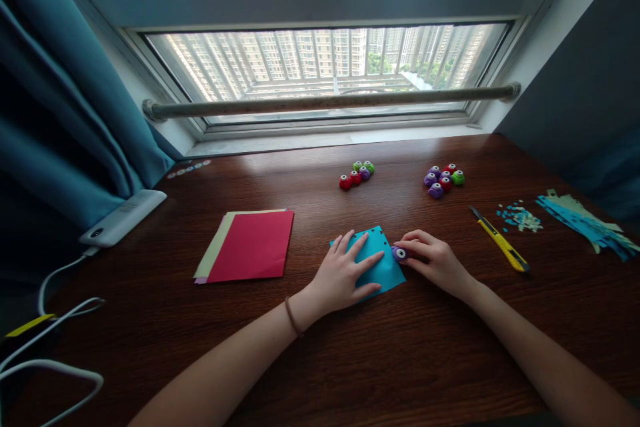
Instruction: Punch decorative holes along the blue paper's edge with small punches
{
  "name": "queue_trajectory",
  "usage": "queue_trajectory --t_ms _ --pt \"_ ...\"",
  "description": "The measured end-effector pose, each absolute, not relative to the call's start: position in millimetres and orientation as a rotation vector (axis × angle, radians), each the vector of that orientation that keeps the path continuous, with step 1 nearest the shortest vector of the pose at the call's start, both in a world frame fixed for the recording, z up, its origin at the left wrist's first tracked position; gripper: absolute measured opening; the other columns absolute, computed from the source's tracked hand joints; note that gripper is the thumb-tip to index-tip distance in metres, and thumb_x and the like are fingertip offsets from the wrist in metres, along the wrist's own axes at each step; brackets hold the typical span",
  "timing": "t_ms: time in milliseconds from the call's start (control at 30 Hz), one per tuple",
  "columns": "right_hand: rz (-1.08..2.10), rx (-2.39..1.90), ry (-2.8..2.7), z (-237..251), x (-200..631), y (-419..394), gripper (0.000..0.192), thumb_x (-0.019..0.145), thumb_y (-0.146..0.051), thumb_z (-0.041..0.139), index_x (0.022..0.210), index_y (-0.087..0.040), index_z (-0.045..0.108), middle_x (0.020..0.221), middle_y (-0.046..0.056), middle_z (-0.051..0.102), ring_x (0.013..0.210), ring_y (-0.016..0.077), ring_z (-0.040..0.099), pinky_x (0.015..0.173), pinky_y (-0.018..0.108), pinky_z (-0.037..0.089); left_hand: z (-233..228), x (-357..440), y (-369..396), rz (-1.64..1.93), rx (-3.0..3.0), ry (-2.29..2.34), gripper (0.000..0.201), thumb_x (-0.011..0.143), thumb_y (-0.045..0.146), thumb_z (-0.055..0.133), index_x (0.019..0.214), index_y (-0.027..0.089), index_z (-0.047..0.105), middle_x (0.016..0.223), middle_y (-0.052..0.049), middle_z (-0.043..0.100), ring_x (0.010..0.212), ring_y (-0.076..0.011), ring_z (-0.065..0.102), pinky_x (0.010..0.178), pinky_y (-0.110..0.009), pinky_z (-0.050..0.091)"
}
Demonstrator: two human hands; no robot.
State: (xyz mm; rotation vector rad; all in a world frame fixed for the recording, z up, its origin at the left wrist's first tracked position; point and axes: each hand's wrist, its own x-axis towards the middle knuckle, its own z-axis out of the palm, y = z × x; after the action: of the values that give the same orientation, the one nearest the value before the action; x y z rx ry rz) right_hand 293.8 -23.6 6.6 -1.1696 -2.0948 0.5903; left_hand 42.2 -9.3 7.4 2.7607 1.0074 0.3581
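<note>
A square of blue paper [387, 273] lies turned at an angle on the brown table, with small punched holes along its far edges. Flat on top of it rests my left hand [350, 270], fingers spread, a brown band round the wrist. My right hand [433, 260] grips a small purple craft punch [399, 253] at the paper's right edge. The punch has a white top with a dark mark. Whether the paper sits inside its slot, I cannot tell.
Red paper [250, 247] tops a stack at left. More punches [356, 175] and another group [443, 180] stand farther back. At right lie a yellow utility knife [503, 243], paper bits [523, 217] and cut strips [585, 220]. A white power bank [125, 217] with a cable is at far left.
</note>
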Motion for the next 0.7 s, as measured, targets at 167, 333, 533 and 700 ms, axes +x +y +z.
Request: queue_trajectory --t_ms 167,333,533,700 --pt "0.593 -1.156 -2.09 5.8 293.7 -23.3 0.024 0.086 -0.02 0.054 0.108 -0.025 0.062 0.102 0.005 0.057 0.094 0.019 0.057 0.082 0.032 0.05 8.8 42.3 -9.4 0.324 2.766 0.995 0.056 0.083 0.058 0.047 0.133 0.034 0.042 0.147 -0.006 0.025 0.133 -0.0384 0.02 0.103 -0.06 0.022" --pt "0.604 -1.177 -2.089 3.6 293.1 -24.1 0.024 0.086 -0.02 0.056 0.109 -0.024 0.061 0.103 0.005 0.057 0.095 0.0191 0.057 0.084 0.032 0.049 8.1 42.1 -9.2 0.298 2.77 0.996 0.057 0.083 0.059 0.046 0.134 0.034 0.041 0.148 -0.007 0.022 0.133 -0.0386 0.018 0.104 -0.06 0.02" --pt "0.681 -1.144 -2.075 3.5 292.8 -23.9 0.024 0.086 -0.018 0.057 0.109 -0.023 0.061 0.103 0.005 0.056 0.095 0.0183 0.056 0.084 0.031 0.048 6.8 42.3 -8.7 0.314 2.775 0.986 0.059 0.083 0.058 0.047 0.135 0.032 0.039 0.148 -0.008 0.022 0.133 -0.0384 0.018 0.104 -0.059 0.021" --pt "0.915 -1.145 -1.833 6.0 290.2 -22.5 0.02 0.083 -0.023 0.062 0.102 -0.024 0.064 0.102 0.004 0.056 0.095 0.0193 0.056 0.083 0.031 0.049 8.7 42.0 -9.0 0.301 2.784 0.986 0.06 0.083 0.058 0.047 0.136 0.031 0.037 0.147 -0.009 0.024 0.132 -0.0383 0.02 0.103 -0.06 0.021"
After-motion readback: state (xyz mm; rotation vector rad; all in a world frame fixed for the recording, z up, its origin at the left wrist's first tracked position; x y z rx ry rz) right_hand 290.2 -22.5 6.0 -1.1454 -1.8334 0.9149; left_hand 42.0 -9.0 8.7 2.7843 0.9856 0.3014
